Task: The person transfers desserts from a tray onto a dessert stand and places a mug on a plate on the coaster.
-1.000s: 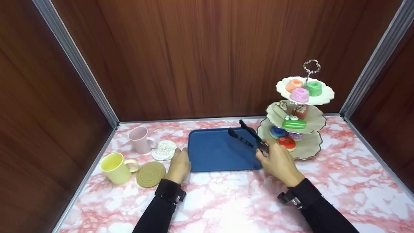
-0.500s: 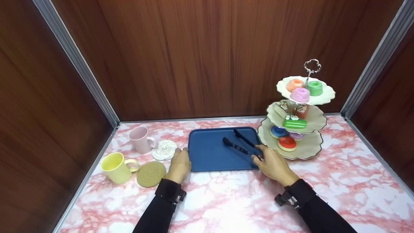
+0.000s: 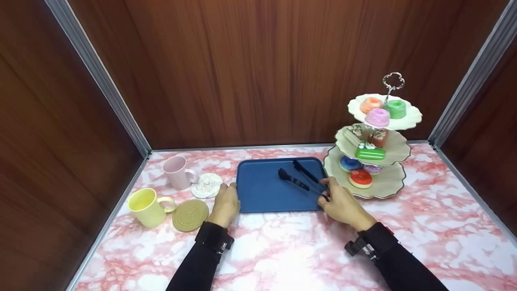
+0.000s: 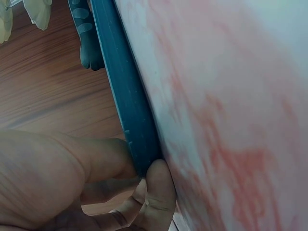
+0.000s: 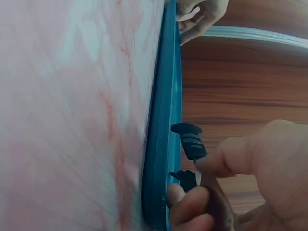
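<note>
A blue tray (image 3: 262,194) lies on the table. My left hand (image 3: 224,205) pinches its left edge; in the left wrist view the thumb and curled fingertips (image 4: 160,180) meet at the tray corner (image 4: 134,115). Low over the tray's right part is a pair of black tongs (image 3: 295,182), its two arms spread apart and pointing to the back left. My right hand (image 3: 343,205) holds the tongs near their rear end, at the tray's right edge. In the right wrist view the thumb lies against the tongs (image 5: 192,143). The fingers partly hide their handle end.
Close behind the right hand stands a three-tier stand (image 3: 383,190) with several toy cakes and doughnuts. Left of the tray are a pink mug (image 3: 175,173), a yellow mug (image 3: 148,210), a white coaster (image 3: 207,186) and a tan coaster (image 3: 190,215). Brown panels (image 3: 258,81) enclose the table.
My right hand has brought the tongs down and left, from raised above the tray to low over its surface. My left hand keeps its hold on the tray edge.
</note>
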A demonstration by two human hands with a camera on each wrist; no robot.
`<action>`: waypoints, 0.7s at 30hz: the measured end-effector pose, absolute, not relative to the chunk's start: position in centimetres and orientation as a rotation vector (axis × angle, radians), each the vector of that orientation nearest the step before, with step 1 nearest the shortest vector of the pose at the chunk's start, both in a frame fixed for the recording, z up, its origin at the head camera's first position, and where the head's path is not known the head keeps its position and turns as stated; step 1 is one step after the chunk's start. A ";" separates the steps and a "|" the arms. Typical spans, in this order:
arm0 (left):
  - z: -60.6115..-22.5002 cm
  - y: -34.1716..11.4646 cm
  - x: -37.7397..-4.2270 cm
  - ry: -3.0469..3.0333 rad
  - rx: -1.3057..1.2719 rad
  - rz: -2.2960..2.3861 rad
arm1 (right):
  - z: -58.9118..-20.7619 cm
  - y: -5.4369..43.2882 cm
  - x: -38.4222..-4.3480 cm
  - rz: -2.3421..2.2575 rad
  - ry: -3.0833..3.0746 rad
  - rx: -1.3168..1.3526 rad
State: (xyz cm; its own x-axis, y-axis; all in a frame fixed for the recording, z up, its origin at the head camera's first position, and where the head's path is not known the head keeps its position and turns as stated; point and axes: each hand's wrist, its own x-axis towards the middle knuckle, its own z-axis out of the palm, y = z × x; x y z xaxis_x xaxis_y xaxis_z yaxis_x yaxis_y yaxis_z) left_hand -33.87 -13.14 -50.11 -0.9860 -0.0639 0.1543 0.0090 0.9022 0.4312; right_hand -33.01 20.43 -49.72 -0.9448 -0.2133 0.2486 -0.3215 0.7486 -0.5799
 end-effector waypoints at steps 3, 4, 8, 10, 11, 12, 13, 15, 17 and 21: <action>-50.1 -13.1 -34.0 -2.909 0.041 -0.639 | -49.6 20.6 -33.0 0.935 -2.775 0.458; -50.1 -13.1 -34.0 -2.911 0.046 -0.638 | -49.6 20.6 -33.0 0.912 -2.775 0.470; -50.0 -13.1 -34.0 -2.924 0.064 -0.653 | -49.5 20.6 -33.0 0.851 -2.774 0.485; -50.0 -13.1 -34.0 -2.924 0.071 -0.671 | -49.5 20.6 -33.1 0.838 -2.766 0.497; -49.9 -13.2 -34.0 -2.925 0.075 -0.677 | -49.5 20.6 -33.1 0.838 -2.761 0.505; -49.9 -13.2 -34.0 -2.926 0.080 -0.680 | -49.6 20.6 -33.1 0.836 -2.756 0.508; -49.9 -13.2 -34.0 -2.925 0.081 -0.683 | -49.6 20.6 -33.1 0.834 -2.751 0.512; -50.0 -13.2 -33.9 -2.922 0.074 -0.687 | -49.7 20.7 -33.2 0.824 -2.737 0.514; -50.0 -13.1 -33.9 -2.918 0.062 -0.688 | -49.8 20.7 -33.2 0.815 -2.719 0.521; -50.0 -13.2 -33.9 -2.911 0.059 -0.707 | -50.0 20.5 -33.4 0.778 -2.684 0.522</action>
